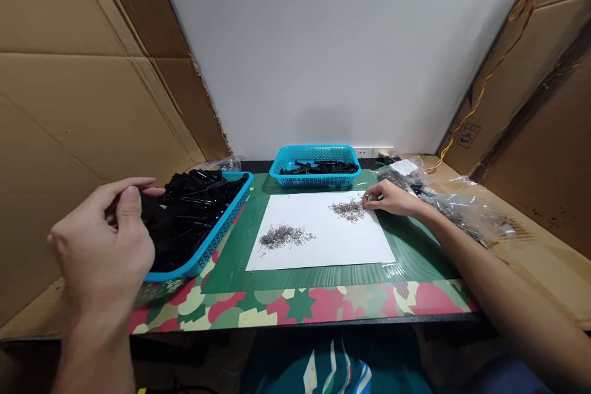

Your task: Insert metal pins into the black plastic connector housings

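Black plastic pieces (203, 200) fill the blue basket (221, 231) beside the curled left hand (106, 234), whose grip I can't read. At the right hand's (390, 198) narrow fingertips, hold unclear, bent wire bits (349, 209) lie on white paper (332, 252), probably so they stand out.

Your left hand (106, 231) is raised by a large blue basket (219, 237) of black parts (196, 203), its grip unclear. Your right hand (388, 198) is at one pile of tiny wire-like pieces (348, 210) on a white sheet (327, 249); a second pile (281, 236) lies left, a smaller blue basket (314, 180) stands behind.
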`<state>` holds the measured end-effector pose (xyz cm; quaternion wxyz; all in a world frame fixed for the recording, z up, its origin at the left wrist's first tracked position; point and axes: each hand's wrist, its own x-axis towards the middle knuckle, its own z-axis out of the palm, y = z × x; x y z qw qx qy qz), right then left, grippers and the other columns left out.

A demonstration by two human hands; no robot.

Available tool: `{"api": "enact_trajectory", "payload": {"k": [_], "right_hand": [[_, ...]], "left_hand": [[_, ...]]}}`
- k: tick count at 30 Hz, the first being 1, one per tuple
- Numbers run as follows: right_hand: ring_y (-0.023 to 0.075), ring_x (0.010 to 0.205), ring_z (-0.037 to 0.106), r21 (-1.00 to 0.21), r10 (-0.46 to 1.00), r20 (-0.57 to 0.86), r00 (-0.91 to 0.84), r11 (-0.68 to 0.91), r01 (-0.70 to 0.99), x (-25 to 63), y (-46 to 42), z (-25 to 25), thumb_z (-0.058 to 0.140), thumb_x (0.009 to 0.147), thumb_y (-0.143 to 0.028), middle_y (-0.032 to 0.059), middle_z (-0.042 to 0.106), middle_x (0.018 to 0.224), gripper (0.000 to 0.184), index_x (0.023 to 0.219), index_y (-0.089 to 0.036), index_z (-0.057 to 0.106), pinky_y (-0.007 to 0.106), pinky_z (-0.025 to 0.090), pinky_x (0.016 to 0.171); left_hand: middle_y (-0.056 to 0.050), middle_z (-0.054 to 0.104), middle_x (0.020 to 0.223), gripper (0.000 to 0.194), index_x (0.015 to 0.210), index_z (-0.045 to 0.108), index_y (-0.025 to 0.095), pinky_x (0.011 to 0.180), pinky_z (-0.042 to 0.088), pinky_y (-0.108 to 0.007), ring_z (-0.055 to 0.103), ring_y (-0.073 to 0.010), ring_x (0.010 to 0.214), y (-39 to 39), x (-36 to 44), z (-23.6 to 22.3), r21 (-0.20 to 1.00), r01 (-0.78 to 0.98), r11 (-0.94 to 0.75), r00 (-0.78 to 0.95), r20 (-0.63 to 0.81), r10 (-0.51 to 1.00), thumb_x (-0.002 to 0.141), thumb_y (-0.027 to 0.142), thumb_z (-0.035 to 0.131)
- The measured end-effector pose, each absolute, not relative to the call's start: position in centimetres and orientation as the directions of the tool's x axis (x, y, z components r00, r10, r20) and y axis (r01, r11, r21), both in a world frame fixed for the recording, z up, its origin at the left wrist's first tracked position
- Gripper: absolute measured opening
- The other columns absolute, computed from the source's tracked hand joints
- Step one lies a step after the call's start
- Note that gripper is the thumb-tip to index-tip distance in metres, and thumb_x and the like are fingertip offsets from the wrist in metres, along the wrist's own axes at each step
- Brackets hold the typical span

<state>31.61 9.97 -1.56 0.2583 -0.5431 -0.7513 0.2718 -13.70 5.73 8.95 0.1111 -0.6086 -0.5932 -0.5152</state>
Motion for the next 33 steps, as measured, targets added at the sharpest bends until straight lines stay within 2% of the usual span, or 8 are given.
{"api": "enact_trajectory", "payload": {"k": [4, 5, 7, 9, 13, 18, 27, 33], "right_hand": [[0.0156, 0.063, 0.052, -0.724, 0.953, 0.059, -0.298, 0.246, 0.644, 31.6, 10.1, -1.7, 0.072, 0.081, -0.039, 0.003, 0.065, 0.067, 0.025, 0.078, -0.014, 0.077, 0.029, 0.037, 0.06], [0.0156, 0.063, 0.053, -0.736, 0.952, 0.047, -0.302, 0.237, 0.634, 31.6, 10.1, -1.7, 0.073, 0.081, -0.041, 0.0035, 0.067, 0.068, 0.027, 0.077, -0.014, 0.076, 0.029, 0.038, 0.059], [0.0148, 0.06, 0.052, -0.754, 0.951, 0.023, -0.308, 0.219, 0.619, 31.6, 10.0, -1.5, 0.073, 0.082, -0.046, 0.004, 0.067, 0.067, 0.032, 0.076, -0.014, 0.074, 0.028, 0.038, 0.056], [0.0134, 0.056, 0.049, -0.76, 0.952, 0.006, -0.305, 0.202, 0.618, 31.6, 9.8, -1.2, 0.071, 0.084, -0.05, 0.0033, 0.064, 0.064, 0.037, 0.077, -0.014, 0.073, 0.027, 0.036, 0.051], [0.0134, 0.055, 0.046, -0.725, 0.961, 0.017, -0.278, 0.203, 0.658, 31.7, 9.6, -0.8, 0.064, 0.089, -0.053, 0.0022, 0.06, 0.064, 0.039, 0.08, -0.015, 0.069, 0.028, 0.034, 0.051], [0.016, 0.061, 0.048, -0.584, 0.968, 0.081, -0.237, 0.239, 0.776, 31.7, 9.6, -0.7, 0.061, 0.092, -0.041, 0.0031, 0.06, 0.068, 0.029, 0.078, -0.017, 0.067, 0.03, 0.034, 0.058], [0.0204, 0.065, 0.055, -0.29, 0.971, 0.133, -0.2, 0.231, 0.929, 30.4, 8.6, -0.7, 0.063, 0.095, -0.029, 0.0101, 0.071, 0.079, 0.014, 0.095, -0.021, 0.075, 0.033, 0.022, 0.06], [0.021, 0.067, 0.057, -0.287, 0.969, 0.137, -0.207, 0.239, 0.928, 29.9, 8.2, -0.2, 0.058, 0.099, -0.032, 0.0091, 0.072, 0.081, 0.02, 0.1, -0.021, 0.074, 0.032, 0.027, 0.06]], "left_hand": [[-0.002, 0.071, 0.088, 0.024, 0.113, 0.073, 0.015, 0.071, 0.06, -0.026, 0.07, -0.0141, 0.07, 4.9, -10.5, 7.5, 0.698, 0.53, -0.481, -0.203, 0.655, 0.728, 0.104, 0.029, 0.055], [-0.001, 0.069, 0.088, 0.023, 0.112, 0.071, 0.017, 0.062, 0.059, -0.025, 0.069, -0.0131, 0.064, 4.5, -9.5, 6.9, 0.743, 0.457, -0.489, -0.196, 0.62, 0.759, 0.104, 0.032, 0.056], [-0.001, 0.068, 0.089, 0.027, 0.112, 0.067, 0.021, 0.037, 0.045, -0.02, 0.065, -0.0131, 0.053, 3.6, -7.5, 5.5, 0.855, 0.291, -0.429, -0.142, 0.482, 0.864, 0.103, 0.044, 0.057], [-0.002, 0.069, 0.09, 0.031, 0.112, 0.067, 0.023, 0.032, 0.041, -0.02, 0.063, -0.0131, 0.048, 2.6, -5.6, 4.1, 0.912, 0.244, -0.331, 0.041, 0.332, 0.942, 0.1, 0.051, 0.06], [-0.004, 0.07, 0.091, 0.036, 0.116, 0.068, 0.024, 0.04, 0.046, -0.02, 0.06, -0.0122, 0.054, 0.8, -2.9, 2.0, 0.946, 0.206, -0.251, 0.278, 0.19, 0.942, 0.102, 0.054, 0.056], [-0.005, 0.068, 0.099, 0.039, 0.131, 0.064, 0.027, 0.049, 0.045, -0.021, 0.053, -0.0105, 0.059, 0.1, -1.8, 0.7, 0.974, 0.166, -0.157, 0.481, 0.059, 0.875, 0.105, 0.053, 0.051], [-0.003, 0.065, 0.092, 0.038, 0.127, 0.063, 0.025, 0.054, 0.048, -0.022, 0.058, -0.012, 0.064, -0.7, -1.9, -1.0, 0.99, 0.098, -0.101, 0.401, 0.053, 0.915, 0.105, 0.053, 0.052], [0.001, 0.064, 0.093, 0.037, 0.126, 0.053, 0.028, 0.04, 0.044, -0.02, 0.051, -0.0075, 0.044, -0.8, -2.0, -1.1, 1.0, 0.027, 0.013, 0.398, -0.022, 0.917, 0.104, 0.058, 0.05]]}}
